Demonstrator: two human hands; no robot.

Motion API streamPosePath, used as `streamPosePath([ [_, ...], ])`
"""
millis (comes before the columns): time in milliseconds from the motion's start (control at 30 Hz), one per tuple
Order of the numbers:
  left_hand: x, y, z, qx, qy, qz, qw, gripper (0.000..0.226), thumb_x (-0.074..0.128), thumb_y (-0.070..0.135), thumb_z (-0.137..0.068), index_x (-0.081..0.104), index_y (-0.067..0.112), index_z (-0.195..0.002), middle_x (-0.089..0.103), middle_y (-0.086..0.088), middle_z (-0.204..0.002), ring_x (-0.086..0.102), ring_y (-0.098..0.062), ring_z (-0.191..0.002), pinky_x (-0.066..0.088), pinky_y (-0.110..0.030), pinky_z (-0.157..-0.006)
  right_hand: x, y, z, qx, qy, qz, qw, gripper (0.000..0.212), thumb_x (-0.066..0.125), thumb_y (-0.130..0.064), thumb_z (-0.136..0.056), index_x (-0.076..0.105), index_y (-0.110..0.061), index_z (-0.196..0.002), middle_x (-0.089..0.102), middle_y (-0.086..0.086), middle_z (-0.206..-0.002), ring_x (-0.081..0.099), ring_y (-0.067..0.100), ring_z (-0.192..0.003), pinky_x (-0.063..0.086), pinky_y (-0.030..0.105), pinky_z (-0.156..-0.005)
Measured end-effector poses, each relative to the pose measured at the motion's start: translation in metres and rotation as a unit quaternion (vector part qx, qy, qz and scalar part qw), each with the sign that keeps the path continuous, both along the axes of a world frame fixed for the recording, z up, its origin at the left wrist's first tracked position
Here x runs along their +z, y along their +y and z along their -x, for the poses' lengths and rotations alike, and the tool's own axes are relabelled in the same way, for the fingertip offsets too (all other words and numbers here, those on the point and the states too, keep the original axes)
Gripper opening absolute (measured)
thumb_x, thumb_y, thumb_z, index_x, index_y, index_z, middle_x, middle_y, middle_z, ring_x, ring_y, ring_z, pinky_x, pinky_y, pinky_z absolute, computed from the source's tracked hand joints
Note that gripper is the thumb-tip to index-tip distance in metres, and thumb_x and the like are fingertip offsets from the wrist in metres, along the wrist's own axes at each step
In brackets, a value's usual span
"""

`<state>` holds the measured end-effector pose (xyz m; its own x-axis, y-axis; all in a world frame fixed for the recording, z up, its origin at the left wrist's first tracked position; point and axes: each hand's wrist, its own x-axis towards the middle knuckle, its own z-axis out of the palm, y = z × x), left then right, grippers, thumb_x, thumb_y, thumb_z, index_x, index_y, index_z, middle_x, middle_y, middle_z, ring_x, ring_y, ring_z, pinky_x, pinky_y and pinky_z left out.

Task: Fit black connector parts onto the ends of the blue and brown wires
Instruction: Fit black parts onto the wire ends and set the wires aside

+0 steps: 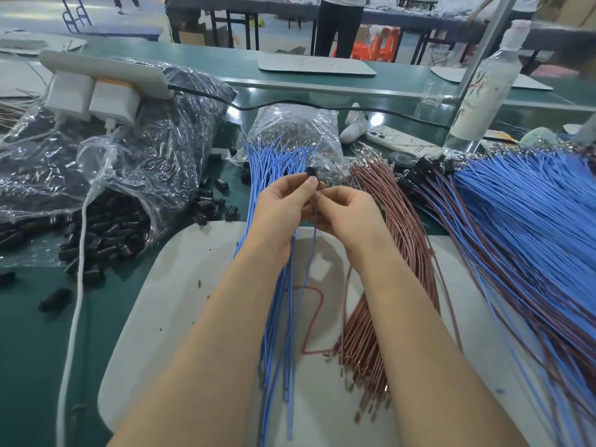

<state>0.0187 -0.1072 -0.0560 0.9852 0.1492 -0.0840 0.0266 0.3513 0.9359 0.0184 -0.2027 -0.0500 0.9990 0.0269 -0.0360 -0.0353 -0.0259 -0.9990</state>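
Observation:
My left hand pinches a small black connector part between thumb and fingertips above the table. Close beside it, my right hand pinches the top of a single blue wire that hangs down just under the connector. A loose bundle of blue wires lies under my left hand. To the right of it lies a bundle of brown wires. Loose black connector parts spill from a clear plastic bag on the left.
A white board lies under my arms on the green table. At the right is a big pile of blue and brown wires with black connectors fitted. A white cable, power strip, phone and bottle are around.

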Motion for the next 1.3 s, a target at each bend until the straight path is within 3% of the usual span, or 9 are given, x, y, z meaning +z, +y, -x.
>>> streamPosePath([
  [233, 0.0, 0.002, -0.001, 0.009, -0.011, 0.006, 1.0, 0.003, 0.059, 0.011, -0.092, 0.061, 0.01, -0.094, 0.069, -0.003, -0.088, 0.064, -0.015, -0.079, 0.05, -0.021, -0.064, -0.002, 0.0, 0.0, 0.012, -0.029, 0.031, 0.999, 0.01, 0.061, -0.005, -0.091, 0.063, -0.003, -0.081, 0.066, 0.008, -0.071, 0.062, 0.013, -0.064, 0.052, 0.021, -0.066],
  [400, 0.0, 0.002, -0.001, 0.02, -0.015, 0.014, 1.0, 0.004, 0.057, 0.011, -0.093, 0.061, 0.01, -0.092, 0.068, -0.001, -0.083, 0.059, -0.011, -0.068, 0.046, -0.021, -0.055, -0.003, -0.002, 0.001, 0.037, -0.03, 0.064, 0.997, 0.011, 0.062, -0.007, -0.091, 0.065, -0.005, -0.081, 0.067, 0.008, -0.071, 0.059, 0.017, -0.068, 0.049, 0.025, -0.066],
  [633, 0.001, 0.006, 0.0, 0.077, -0.025, 0.012, 0.997, 0.016, 0.055, 0.008, -0.094, 0.061, 0.013, -0.081, 0.068, -0.001, -0.076, 0.058, -0.006, -0.067, 0.048, -0.021, -0.061, -0.002, 0.004, 0.005, 0.079, -0.034, 0.092, 0.992, 0.019, 0.064, -0.008, -0.089, 0.061, -0.012, -0.071, 0.063, 0.003, -0.062, 0.058, 0.015, -0.062, 0.048, 0.023, -0.061],
  [800, 0.002, 0.009, -0.003, 0.103, -0.037, -0.005, 0.994, 0.012, 0.053, 0.008, -0.095, 0.059, 0.018, -0.098, 0.068, 0.003, -0.068, 0.058, -0.009, -0.062, 0.049, -0.018, -0.051, 0.002, 0.005, 0.008, 0.096, -0.061, 0.162, 0.98, 0.021, 0.064, -0.014, -0.089, 0.063, -0.016, -0.068, 0.065, 0.0, -0.063, 0.056, 0.009, -0.056, 0.045, 0.025, -0.063],
  [867, 0.002, 0.014, -0.003, 0.119, -0.05, -0.015, 0.992, 0.02, 0.051, 0.006, -0.096, 0.06, 0.024, -0.101, 0.066, 0.007, -0.062, 0.059, -0.005, -0.061, 0.05, -0.016, -0.057, 0.004, -0.003, 0.006, 0.05, -0.084, 0.264, 0.96, 0.02, 0.063, -0.029, -0.091, 0.069, -0.015, -0.077, 0.069, -0.002, -0.072, 0.06, 0.007, -0.061, 0.048, 0.025, -0.067],
  [967, 0.002, 0.019, -0.004, 0.149, -0.029, -0.007, 0.988, 0.024, 0.047, 0.006, -0.095, 0.065, 0.021, -0.099, 0.063, 0.003, -0.067, 0.056, -0.004, -0.06, 0.049, -0.018, -0.06, 0.007, -0.029, -0.001, -0.114, -0.067, 0.458, 0.879, 0.031, 0.061, -0.044, -0.089, 0.069, -0.018, -0.103, 0.07, 0.002, -0.101, 0.064, 0.02, -0.094, 0.051, 0.036, -0.086],
  [1100, 0.003, 0.016, -0.001, 0.126, -0.016, -0.029, 0.991, 0.02, 0.048, 0.012, -0.096, 0.066, 0.022, -0.098, 0.062, 0.005, -0.07, 0.056, -0.001, -0.059, 0.049, -0.016, -0.058, 0.001, -0.038, -0.006, -0.117, 0.054, 0.566, 0.814, 0.045, 0.063, -0.037, -0.088, 0.052, -0.017, -0.127, 0.058, 0.007, -0.126, 0.048, 0.03, -0.121, 0.036, 0.039, -0.099],
  [1200, 0.005, 0.011, 0.002, 0.086, -0.015, -0.041, 0.995, 0.017, 0.051, 0.014, -0.096, 0.065, 0.022, -0.098, 0.063, 0.005, -0.069, 0.056, -0.001, -0.058, 0.049, -0.014, -0.057, -0.003, -0.036, -0.009, -0.13, 0.038, 0.542, 0.829, 0.04, 0.061, -0.025, -0.091, 0.049, -0.014, -0.127, 0.06, 0.008, -0.122, 0.051, 0.029, -0.119, 0.037, 0.037, -0.097],
  [1300, 0.007, 0.01, 0.002, 0.055, -0.002, -0.026, 0.998, 0.013, 0.056, 0.014, -0.094, 0.061, 0.018, -0.105, 0.065, 0.003, -0.072, 0.057, -0.004, -0.061, 0.051, -0.017, -0.06, -0.002, -0.043, -0.011, -0.161, 0.034, 0.476, 0.864, 0.027, 0.064, -0.025, -0.089, 0.062, -0.012, -0.113, 0.066, 0.01, -0.113, 0.059, 0.029, -0.107, 0.04, 0.029, -0.079],
])
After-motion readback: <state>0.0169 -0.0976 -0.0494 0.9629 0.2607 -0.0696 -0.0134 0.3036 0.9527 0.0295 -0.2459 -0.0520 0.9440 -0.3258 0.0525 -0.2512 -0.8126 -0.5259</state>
